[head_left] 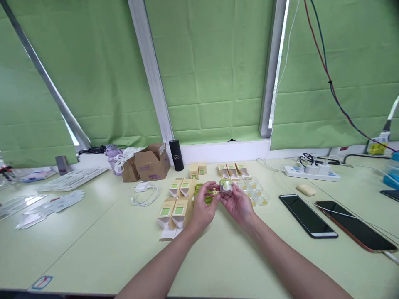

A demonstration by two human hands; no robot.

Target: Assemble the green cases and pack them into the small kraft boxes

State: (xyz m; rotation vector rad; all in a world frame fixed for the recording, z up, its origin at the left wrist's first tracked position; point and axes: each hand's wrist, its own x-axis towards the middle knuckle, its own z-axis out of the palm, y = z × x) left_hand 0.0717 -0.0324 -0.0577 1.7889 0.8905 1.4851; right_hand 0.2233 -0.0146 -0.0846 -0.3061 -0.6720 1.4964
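Both hands meet above the worktop (93, 249), and what is inside the small clear case (226, 186) is too small to make out. The right hand (238, 203) has its grip closed on that case; the left hand (204, 207) pinches its near edge. Tan cartons (174, 209) lie just left, clear cases (257, 195) right.
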